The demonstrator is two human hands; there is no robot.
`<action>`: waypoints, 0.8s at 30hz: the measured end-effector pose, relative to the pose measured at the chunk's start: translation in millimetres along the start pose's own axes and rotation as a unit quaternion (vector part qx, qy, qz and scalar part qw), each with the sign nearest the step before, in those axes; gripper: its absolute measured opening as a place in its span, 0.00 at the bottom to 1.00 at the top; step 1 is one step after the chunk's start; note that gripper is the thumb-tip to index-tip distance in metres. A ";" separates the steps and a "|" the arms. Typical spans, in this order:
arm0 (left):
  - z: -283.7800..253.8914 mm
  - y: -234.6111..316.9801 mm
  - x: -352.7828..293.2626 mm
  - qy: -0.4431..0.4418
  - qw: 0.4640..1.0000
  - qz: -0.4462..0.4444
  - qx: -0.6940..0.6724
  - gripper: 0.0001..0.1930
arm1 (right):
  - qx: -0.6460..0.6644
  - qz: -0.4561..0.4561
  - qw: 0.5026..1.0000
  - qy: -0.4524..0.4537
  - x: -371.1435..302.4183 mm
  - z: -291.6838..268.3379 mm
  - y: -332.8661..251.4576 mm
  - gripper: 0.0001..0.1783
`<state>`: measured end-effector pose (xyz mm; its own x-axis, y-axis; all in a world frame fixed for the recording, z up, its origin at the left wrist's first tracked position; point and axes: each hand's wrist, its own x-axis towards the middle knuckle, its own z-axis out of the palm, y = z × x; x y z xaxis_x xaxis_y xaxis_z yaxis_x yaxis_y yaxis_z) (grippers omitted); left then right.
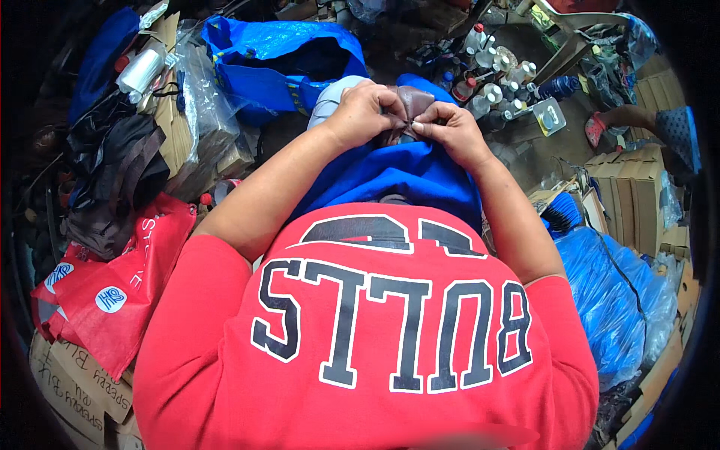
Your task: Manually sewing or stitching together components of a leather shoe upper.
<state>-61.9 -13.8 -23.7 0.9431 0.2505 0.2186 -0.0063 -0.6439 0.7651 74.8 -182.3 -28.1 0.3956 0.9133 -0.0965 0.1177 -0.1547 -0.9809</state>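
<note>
A brown leather-like piece (pixel 415 100), perhaps part of a shoe, rests over my lap between my two hands. My left hand (pixel 364 112) pinches its near left edge, thumb and forefinger pressed together. From the other side, my right hand (pixel 454 133) pinches the same edge, its fingertips almost meeting the left ones. Whatever small item may be between the fingertips is too small to make out. Under the piece lies a blue cloth (pixel 390 172) spread over my lap.
A blue tarp bag (pixel 285 64) gapes open ahead on the left. Several bottles and jars (pixel 502 79) crowd the floor ahead right. Stacked cardboard (pixel 626 195) and a blue plastic bag (pixel 600 300) sit at right. Red bags (pixel 124 289) lie at left. Another person's leg (pixel 630 116) shows far right.
</note>
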 end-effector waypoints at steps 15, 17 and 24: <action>-31.9 54.6 0.1 -0.139 0.917 0.093 0.361 0.10 | -0.564 -0.141 0.810 -0.075 -1.3 -5.8 -56.7 0.06; -35.6 52.9 -3.6 -0.146 0.912 0.111 0.367 0.12 | -0.561 -0.132 0.810 -0.107 -2.9 -6.3 -59.6 0.05; -124.7 -15.3 -66.3 -0.052 0.955 -0.068 0.284 0.06 | -0.605 -0.012 0.796 0.003 -39.0 -90.3 -16.2 0.08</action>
<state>-165.8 69.6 25.6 0.9507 0.3048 0.0569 0.2711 -0.9063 0.3242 139.7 -249.5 6.7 0.3840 0.9203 -0.0751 0.9150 -0.3902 -0.1025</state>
